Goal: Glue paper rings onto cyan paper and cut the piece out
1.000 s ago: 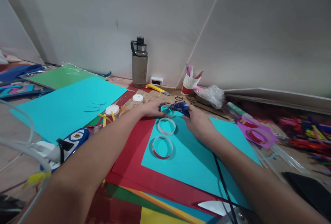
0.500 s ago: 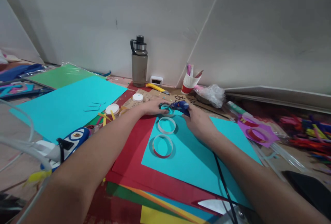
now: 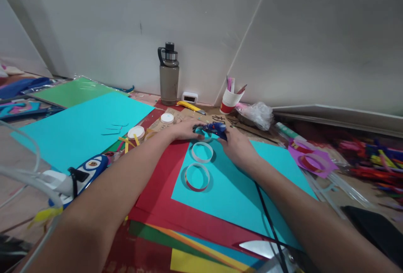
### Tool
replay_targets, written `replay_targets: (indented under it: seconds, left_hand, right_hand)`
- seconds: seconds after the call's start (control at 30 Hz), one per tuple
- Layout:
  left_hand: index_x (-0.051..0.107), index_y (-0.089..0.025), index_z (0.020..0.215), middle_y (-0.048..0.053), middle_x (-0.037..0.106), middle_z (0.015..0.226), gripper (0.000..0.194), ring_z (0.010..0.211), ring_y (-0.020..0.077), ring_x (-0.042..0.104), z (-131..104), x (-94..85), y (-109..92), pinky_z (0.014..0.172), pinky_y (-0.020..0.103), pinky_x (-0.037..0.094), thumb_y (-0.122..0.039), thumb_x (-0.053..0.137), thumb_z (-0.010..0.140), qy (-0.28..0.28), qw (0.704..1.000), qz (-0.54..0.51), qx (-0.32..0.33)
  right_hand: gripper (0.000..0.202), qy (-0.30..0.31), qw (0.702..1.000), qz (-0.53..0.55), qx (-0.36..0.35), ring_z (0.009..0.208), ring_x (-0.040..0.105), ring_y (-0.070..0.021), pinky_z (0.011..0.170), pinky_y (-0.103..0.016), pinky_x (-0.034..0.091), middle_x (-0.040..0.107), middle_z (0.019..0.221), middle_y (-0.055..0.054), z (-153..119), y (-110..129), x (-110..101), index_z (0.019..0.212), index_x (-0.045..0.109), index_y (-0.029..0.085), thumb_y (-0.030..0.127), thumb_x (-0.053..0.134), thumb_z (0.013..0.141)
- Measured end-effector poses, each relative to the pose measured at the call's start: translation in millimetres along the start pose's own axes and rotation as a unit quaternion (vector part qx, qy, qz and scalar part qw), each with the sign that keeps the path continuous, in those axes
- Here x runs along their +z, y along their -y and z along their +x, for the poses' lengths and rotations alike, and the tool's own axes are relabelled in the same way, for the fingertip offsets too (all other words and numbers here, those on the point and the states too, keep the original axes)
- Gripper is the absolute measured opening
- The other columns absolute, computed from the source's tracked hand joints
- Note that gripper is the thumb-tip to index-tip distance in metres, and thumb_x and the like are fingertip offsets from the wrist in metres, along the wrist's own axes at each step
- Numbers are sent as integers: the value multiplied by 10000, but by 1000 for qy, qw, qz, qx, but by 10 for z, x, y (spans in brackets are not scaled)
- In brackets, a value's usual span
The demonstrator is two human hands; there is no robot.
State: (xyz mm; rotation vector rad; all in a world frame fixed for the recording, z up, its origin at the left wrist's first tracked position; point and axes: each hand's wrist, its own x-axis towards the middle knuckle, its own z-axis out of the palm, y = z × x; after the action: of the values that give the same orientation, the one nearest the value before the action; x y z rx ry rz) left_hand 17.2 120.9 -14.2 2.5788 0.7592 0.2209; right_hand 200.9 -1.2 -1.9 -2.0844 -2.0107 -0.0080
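My left hand (image 3: 188, 130) pinches the edge of a white paper ring (image 3: 206, 138) at the far edge of a turquoise sheet (image 3: 245, 206). My right hand (image 3: 236, 143) is closed round a blue glue gun (image 3: 215, 128), whose nozzle points left at that ring. The nozzle's exact contact is too small to tell. Two more rings stand on the turquoise sheet nearer to me: a white ring (image 3: 202, 161) and a white ring with red on its outside (image 3: 197, 190). A black cord (image 3: 267, 214) runs from under my right wrist toward the front edge.
Scissors (image 3: 261, 248) lie at the front. Behind my hands are a water bottle (image 3: 169, 75), a yellow cutter (image 3: 189, 106) and a paper cup of pencils (image 3: 231, 100). White lids (image 3: 136, 132) and a blue-and-white device (image 3: 85, 176) sit left; a purple sheet with rings (image 3: 292, 155) lies right.
My right hand and the glue gun have shifted slightly left, closer to my left hand and the far ring. The other rings stay in place on the sheet.
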Motion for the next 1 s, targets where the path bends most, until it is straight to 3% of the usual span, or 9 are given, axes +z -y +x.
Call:
replay_targets:
  seconds: [0.7, 1.0]
  left_hand:
    - [491, -249, 1354, 59, 521, 1385, 597, 1267, 244, 460, -13, -10, -9, 1067, 354, 338, -470, 608, 812, -4, 1000, 10, 18]
    - [485, -244, 1361, 71, 530, 1371, 632, 1254, 257, 465, 9, 17, 32, 1060, 359, 339, -491, 622, 796, -9, 1000, 2, 11]
  right_hand:
    - [325, -14, 1000, -9, 3, 1009, 614, -287, 823, -352, 439, 653, 1102, -173, -44, -99, 45, 1193, 550, 124, 253, 502, 899]
    - [357, -5, 1000, 21, -4, 1059, 600, -276, 864, -339, 431, 651, 1135, -157, -3, 5, 29, 1231, 550, 138, 226, 538, 885]
